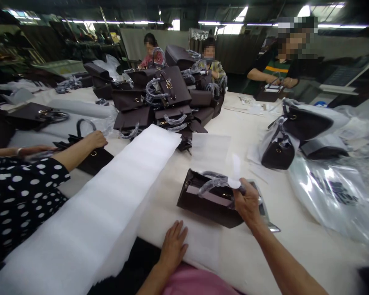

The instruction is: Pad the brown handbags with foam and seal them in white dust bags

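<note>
A dark brown handbag (pixel 210 209) with plastic-wrapped handles stands on the white table in front of me. My right hand (pixel 246 201) is closed round the bag's handle at its right end, beside a white round tag (pixel 233 183). Part of a flat object with a shiny edge (pixel 273 228) shows behind my right wrist. My left hand (pixel 174 241) lies flat with its fingers stretched out on a thin white sheet (pixel 203 243) at the table's near edge, below the bag, holding nothing.
A long stack of white foam sheets (pixel 110 196) runs along my left. Many brown handbags (pixel 175 88) are heaped at the back. Wrapped bags (pixel 278 153) and clear plastic (pixel 335 196) lie at the right. A person in polka dots (pixel 24 184) works at the left; several others stand beyond.
</note>
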`<state>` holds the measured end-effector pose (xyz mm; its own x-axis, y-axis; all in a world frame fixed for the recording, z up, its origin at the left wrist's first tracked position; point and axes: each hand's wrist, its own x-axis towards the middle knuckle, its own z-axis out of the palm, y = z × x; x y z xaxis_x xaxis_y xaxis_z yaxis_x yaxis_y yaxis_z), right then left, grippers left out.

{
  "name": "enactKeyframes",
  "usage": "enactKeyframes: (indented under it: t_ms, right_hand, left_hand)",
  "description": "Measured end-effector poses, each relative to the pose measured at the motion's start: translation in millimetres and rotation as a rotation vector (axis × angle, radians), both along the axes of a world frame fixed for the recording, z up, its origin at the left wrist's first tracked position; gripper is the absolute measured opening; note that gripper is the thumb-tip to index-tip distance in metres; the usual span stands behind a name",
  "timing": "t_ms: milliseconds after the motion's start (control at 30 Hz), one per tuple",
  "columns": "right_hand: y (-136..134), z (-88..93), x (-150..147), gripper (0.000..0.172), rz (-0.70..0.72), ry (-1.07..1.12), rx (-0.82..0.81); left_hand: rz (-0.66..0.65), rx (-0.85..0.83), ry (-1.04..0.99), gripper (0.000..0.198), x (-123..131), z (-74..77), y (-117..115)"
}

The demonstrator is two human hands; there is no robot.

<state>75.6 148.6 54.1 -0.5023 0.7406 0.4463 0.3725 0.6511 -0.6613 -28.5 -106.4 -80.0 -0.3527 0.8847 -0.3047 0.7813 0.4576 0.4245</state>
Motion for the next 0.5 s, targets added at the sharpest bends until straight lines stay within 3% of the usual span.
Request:
enactKeyframes:
  t_ms: [133,500]
  right_hand:
    - [-20,-9.1,-4,0.008,0.115,-0.027,0.031]
    - [-31,-16.2,0,0.013,0.090,0.055,0.065]
  left_hand:
    - [-0.031,0.039,0.018,0.052,1,-7.7,0]
    - [-0.066,0.108,0.082,0.052,3,-22.1,0]
